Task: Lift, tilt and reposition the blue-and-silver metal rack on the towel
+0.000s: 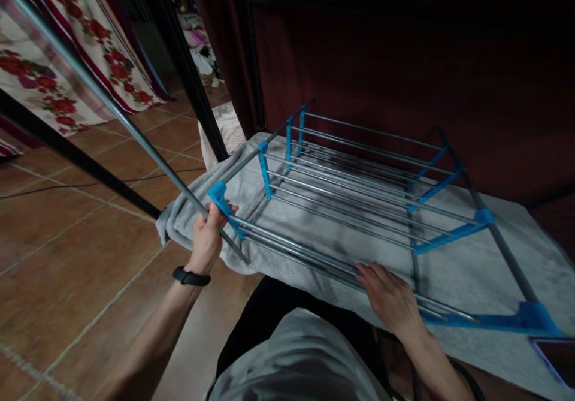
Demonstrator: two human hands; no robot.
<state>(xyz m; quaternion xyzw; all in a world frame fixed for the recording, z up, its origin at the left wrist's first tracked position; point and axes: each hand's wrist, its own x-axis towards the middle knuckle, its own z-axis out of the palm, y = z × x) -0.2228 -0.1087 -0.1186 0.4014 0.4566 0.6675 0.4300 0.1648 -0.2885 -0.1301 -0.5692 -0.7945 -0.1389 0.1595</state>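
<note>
A folded metal drying rack [350, 191] with grey rods and blue plastic joints lies flat on a grey towel [471, 269]. My left hand [207, 236] is closed round the rack's near left corner, at a blue joint [220, 198] where a long grey tube meets it. My right hand [390, 298] rests flat on the nearest rods, fingers spread and pointing left. A black band sits on my left wrist [191, 277].
A long metal tube [90, 86] runs up to the top left from the rack's corner. Black bars [67, 152] cross the tiled floor. Floral cloth [54, 53] hangs at the left. A dark red curtain [404, 65] stands behind. A phone corner [557, 359] shows at right.
</note>
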